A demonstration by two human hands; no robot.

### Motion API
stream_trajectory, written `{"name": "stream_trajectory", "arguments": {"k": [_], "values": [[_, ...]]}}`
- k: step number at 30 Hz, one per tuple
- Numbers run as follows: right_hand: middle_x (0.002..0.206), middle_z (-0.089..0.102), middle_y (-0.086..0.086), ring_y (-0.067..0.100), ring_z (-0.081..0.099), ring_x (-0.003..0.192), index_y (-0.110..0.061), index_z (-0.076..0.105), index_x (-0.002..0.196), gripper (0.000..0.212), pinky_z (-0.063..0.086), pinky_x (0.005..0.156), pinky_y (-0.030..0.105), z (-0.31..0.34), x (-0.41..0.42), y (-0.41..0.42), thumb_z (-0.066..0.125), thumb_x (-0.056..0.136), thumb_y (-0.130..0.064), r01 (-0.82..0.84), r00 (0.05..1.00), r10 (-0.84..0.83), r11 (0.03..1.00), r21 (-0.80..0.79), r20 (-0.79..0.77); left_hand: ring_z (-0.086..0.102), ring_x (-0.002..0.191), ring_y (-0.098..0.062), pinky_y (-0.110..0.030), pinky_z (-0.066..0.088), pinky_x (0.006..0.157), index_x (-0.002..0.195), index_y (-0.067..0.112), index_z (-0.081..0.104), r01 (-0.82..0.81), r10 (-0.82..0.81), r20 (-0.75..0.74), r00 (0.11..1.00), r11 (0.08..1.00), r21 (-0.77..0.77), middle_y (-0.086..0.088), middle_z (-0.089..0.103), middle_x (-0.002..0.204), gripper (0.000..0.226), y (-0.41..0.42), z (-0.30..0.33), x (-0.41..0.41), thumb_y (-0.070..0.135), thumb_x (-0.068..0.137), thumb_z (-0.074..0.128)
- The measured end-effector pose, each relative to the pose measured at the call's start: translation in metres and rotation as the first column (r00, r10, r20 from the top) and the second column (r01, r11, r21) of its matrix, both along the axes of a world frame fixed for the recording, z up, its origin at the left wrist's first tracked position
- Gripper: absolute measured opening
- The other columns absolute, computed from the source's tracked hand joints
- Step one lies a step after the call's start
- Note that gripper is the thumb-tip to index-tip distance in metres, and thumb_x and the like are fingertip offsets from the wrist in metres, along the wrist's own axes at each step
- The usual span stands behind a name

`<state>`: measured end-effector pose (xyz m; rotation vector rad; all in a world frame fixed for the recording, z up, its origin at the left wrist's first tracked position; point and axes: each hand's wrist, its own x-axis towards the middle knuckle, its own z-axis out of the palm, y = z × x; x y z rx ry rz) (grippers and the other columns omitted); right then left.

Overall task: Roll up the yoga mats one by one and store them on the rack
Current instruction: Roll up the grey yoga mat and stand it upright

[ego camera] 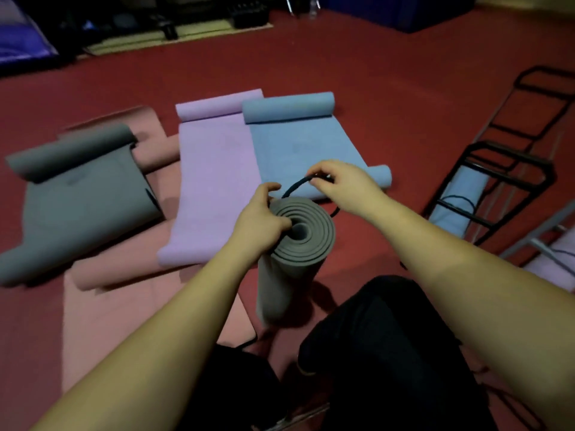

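Note:
A rolled grey yoga mat (292,262) stands upright on the red floor in front of my knees, its spiral end facing up. My left hand (261,219) grips the top rim of this roll, thumb in the centre hole. My right hand (339,185) pinches a black elastic strap (295,186) just above the roll. Unrolled mats lie beyond: grey (84,194), pink (130,293), purple (214,181) and blue (298,150). The black metal rack (504,169) stands at the right and holds a rolled light-blue mat (460,197).
A second pale rolled mat (557,269) with a cord lies at the far right edge beside a grey metal frame (535,241). Dark equipment and a blue bag (21,42) line the back wall. Red floor (389,88) lies open behind the mats.

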<state>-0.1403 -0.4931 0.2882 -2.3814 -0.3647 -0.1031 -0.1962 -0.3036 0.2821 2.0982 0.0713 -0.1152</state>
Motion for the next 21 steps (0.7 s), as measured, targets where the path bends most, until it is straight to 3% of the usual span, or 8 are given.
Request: {"name": "stream_trajectory", "arguments": {"k": [2,5,8,11,14,16,18,21], "values": [[0.108,0.065,-0.005,0.002,0.052,0.090,-0.014,0.070,0.112,0.020,0.036,0.080,0.016,0.011,0.001,0.025,0.059,0.096,-0.017,-0.095,0.995,0.094,0.994,-0.045,-0.019,0.059,0.104,-0.019,-0.032,0.049,0.085,0.144,0.031,0.038,-0.044,0.044,0.033,0.998,0.999,-0.014,0.001,0.051,0.130,0.080,0.014,0.001,-0.004,0.006,0.074,0.070],[0.099,0.062,-0.012,-0.001,0.053,0.077,-0.015,0.069,0.114,0.020,0.042,0.081,0.020,0.020,0.000,0.053,0.058,0.097,-0.017,-0.183,0.980,0.178,0.981,-0.059,-0.086,0.050,0.123,-0.016,-0.020,0.038,0.092,0.152,0.030,0.032,0.002,-0.003,0.032,0.999,1.000,0.031,0.002,0.038,0.148,0.088,0.028,0.001,-0.008,0.003,0.076,0.068],[0.095,0.061,-0.015,-0.005,0.054,0.077,-0.016,0.070,0.114,0.021,0.038,0.078,0.014,0.026,-0.004,0.073,0.056,0.098,-0.016,-0.245,0.965,0.233,0.964,-0.101,-0.119,0.061,0.106,-0.016,-0.013,0.037,0.075,0.135,0.021,0.057,0.041,-0.042,0.045,0.998,0.999,0.026,-0.001,0.064,0.123,0.063,0.037,-0.001,-0.007,-0.001,0.077,0.064],[0.093,0.063,-0.015,0.000,0.055,0.086,-0.022,0.072,0.108,0.017,0.037,0.075,0.011,0.026,-0.008,0.079,0.061,0.095,-0.022,-0.219,0.972,0.204,0.968,-0.126,-0.117,0.057,0.088,-0.014,-0.016,0.034,0.066,0.115,0.019,0.064,-0.066,0.065,0.051,0.997,0.998,0.015,0.002,0.065,0.099,0.041,0.046,-0.004,-0.001,0.002,0.078,0.066],[0.078,0.061,-0.015,0.008,0.057,0.080,-0.028,0.070,0.098,0.010,0.041,0.071,0.023,0.021,-0.018,0.073,0.067,0.091,-0.033,-0.141,0.984,0.114,0.969,-0.204,-0.139,0.057,0.091,-0.013,-0.015,0.036,0.068,0.113,0.017,0.066,-0.242,0.246,0.049,0.968,0.968,-0.071,0.005,0.062,0.098,0.038,0.062,-0.009,0.007,0.003,0.078,0.066],[0.075,0.061,-0.015,0.008,0.057,0.076,-0.030,0.067,0.091,0.004,0.041,0.069,0.025,0.018,-0.032,0.071,0.067,0.090,-0.034,-0.120,0.983,0.092,0.978,-0.172,-0.158,0.057,0.089,-0.014,-0.015,0.036,0.067,0.113,0.015,0.066,-0.348,0.354,0.037,0.935,0.930,-0.117,0.003,0.064,0.097,0.037,0.073,-0.013,0.015,0.002,0.078,0.066],[0.082,0.066,-0.014,0.005,0.060,0.077,-0.028,0.067,0.093,0.003,0.045,0.073,0.026,0.017,-0.052,0.080,0.065,0.091,-0.031,-0.137,0.980,0.121,0.986,-0.093,-0.159,0.060,0.090,-0.017,-0.018,0.039,0.070,0.112,0.013,0.066,-0.412,0.420,0.026,0.907,0.899,-0.149,-0.001,0.065,0.097,0.036,0.081,-0.016,0.023,0.000,0.078,0.065],[0.097,0.068,-0.010,0.008,0.062,0.092,-0.022,0.068,0.106,0.016,0.048,0.084,0.027,0.011,-0.084,0.103,0.063,0.092,-0.028,-0.166,0.980,0.161,0.986,-0.034,-0.115,0.060,0.093,-0.019,-0.022,0.042,0.076,0.112,0.015,0.067,-0.429,0.436,0.031,0.899,0.893,-0.136,0.000,0.065,0.097,0.039,0.083,-0.019,0.032,-0.002,0.078,0.060]]}}
